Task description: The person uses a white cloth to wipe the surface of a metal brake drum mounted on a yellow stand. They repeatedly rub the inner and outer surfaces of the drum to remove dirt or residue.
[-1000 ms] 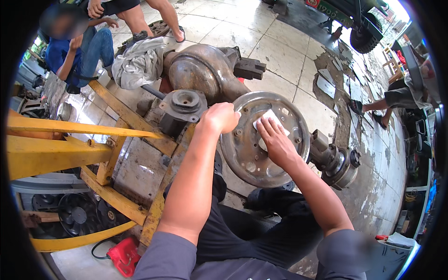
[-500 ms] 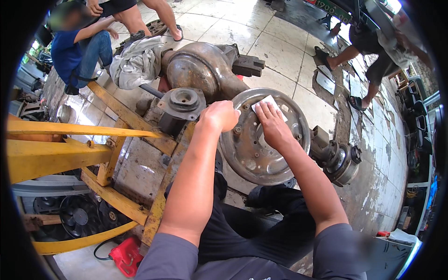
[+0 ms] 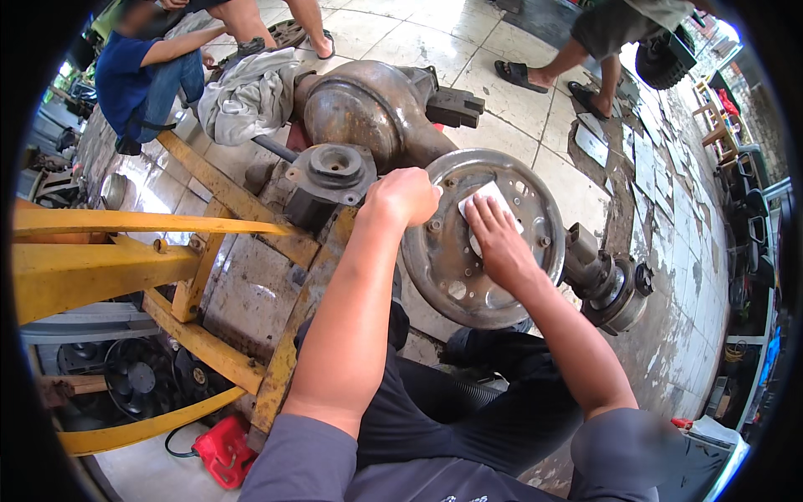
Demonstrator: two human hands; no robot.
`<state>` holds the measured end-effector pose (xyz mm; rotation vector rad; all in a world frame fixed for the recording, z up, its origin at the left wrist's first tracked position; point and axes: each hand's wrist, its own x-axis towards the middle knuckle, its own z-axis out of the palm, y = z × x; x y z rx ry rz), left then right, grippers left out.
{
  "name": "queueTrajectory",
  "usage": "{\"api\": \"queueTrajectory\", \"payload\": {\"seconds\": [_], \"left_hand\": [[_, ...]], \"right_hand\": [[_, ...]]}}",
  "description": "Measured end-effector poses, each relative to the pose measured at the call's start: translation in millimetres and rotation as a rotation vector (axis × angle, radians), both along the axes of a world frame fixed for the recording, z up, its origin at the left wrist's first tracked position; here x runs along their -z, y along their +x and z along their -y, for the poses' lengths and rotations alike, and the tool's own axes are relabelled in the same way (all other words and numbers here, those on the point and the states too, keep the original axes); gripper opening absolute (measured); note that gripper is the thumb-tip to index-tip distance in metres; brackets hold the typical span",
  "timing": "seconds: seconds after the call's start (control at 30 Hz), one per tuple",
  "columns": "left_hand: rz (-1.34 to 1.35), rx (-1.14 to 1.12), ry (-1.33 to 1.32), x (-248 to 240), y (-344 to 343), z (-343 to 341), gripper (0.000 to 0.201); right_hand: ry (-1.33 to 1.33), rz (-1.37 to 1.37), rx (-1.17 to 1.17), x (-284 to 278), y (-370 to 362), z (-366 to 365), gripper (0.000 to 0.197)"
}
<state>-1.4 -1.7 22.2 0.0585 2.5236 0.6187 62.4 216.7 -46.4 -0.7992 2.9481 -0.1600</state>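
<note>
A round metal brake backing plate [image 3: 458, 289], brownish grey with several holes, stands tilted in front of me. My left hand [image 3: 403, 197] is closed around its upper left rim, fingers curled out of sight. Under the fingers of my right hand [image 3: 502, 238] is a white sheet [image 3: 507, 201], pressed flat against the plate's face; whether it is sandpaper or cloth I cannot tell. Behind the plate lies a large rusty axle housing [image 3: 355, 113]. Left of my left hand stands a dark flanged hub part [image 3: 333, 180].
A yellow metal frame [image 3: 109, 272] fills the left side, with a red jerrycan-like container [image 3: 224, 452] below it. Grey cloth [image 3: 247, 100] drapes beside the housing. A person in blue [image 3: 138, 75] crouches far left. Another person's sandalled feet [image 3: 527, 77] are near broken tiles.
My right hand and the white sheet have slid lower across the plate's face. The person at the right has stepped leftward. My left hand keeps its hold on the rim.
</note>
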Motion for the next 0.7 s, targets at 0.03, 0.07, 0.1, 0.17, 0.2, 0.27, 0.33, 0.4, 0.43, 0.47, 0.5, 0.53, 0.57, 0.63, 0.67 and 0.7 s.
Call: {"api": "queueTrajectory", "payload": {"seconds": [0.03, 0.07, 0.1, 0.17, 0.2, 0.27, 0.33, 0.4, 0.43, 0.47, 0.5, 0.53, 0.57, 0.63, 0.67, 0.7], "left_hand": [[-0.020, -0.012, -0.013, 2, 1, 0, 0.044], [-0.047, -0.023, -0.031, 1, 1, -1, 0.042], [-0.051, -0.018, -0.027, 1, 1, -1, 0.042], [-0.060, -0.015, -0.020, 5, 2, -1, 0.042], [-0.060, -0.018, -0.019, 5, 1, 0, 0.042], [-0.055, -0.020, -0.012, 7, 0, -1, 0.042], [-0.054, -0.024, -0.029, 7, -3, -2, 0.041], [-0.050, -0.027, -0.041, 4, -1, -3, 0.042], [-0.050, -0.017, -0.037, 7, 0, -3, 0.042], [-0.055, -0.013, -0.036, 12, -1, 0, 0.042], [-0.059, -0.009, -0.030, 11, -1, 1, 0.042], [-0.041, -0.002, -0.023, 10, -2, 2, 0.043], [-0.020, 0.006, -0.010, 6, 1, 1, 0.044], [-0.080, -0.008, -0.046, 13, -3, -2, 0.041], [-0.071, -0.015, -0.041, 13, 0, -2, 0.041], [-0.066, -0.020, -0.038, 9, 0, -3, 0.042]], "right_hand": [[-0.007, 0.011, -0.005, -2, -11, -2, 0.058], [-0.018, 0.015, -0.009, -5, -22, -2, 0.059], [-0.033, -0.022, 0.022, -3, -29, -1, 0.059], [-0.001, -0.008, 0.016, -6, -23, 1, 0.060], [0.017, -0.008, 0.006, -9, -19, 3, 0.060], [0.000, 0.013, -0.019, -3, 3, -2, 0.060], [-0.010, 0.008, -0.044, 1, -5, -7, 0.060], [-0.005, -0.027, -0.007, 1, -21, -5, 0.059], [-0.004, -0.044, 0.011, 0, -26, -4, 0.059], [0.014, -0.039, 0.008, -2, -25, 0, 0.059], [0.035, -0.033, 0.004, -2, -20, 2, 0.059], [0.057, -0.026, 0.000, -2, -12, 4, 0.059], [0.033, -0.001, -0.013, -1, -1, 2, 0.060], [0.052, -0.044, -0.052, -3, -12, 0, 0.062], [0.062, -0.053, -0.062, -2, -11, -2, 0.063], [0.063, -0.054, -0.033, -3, -18, -1, 0.063]]}}
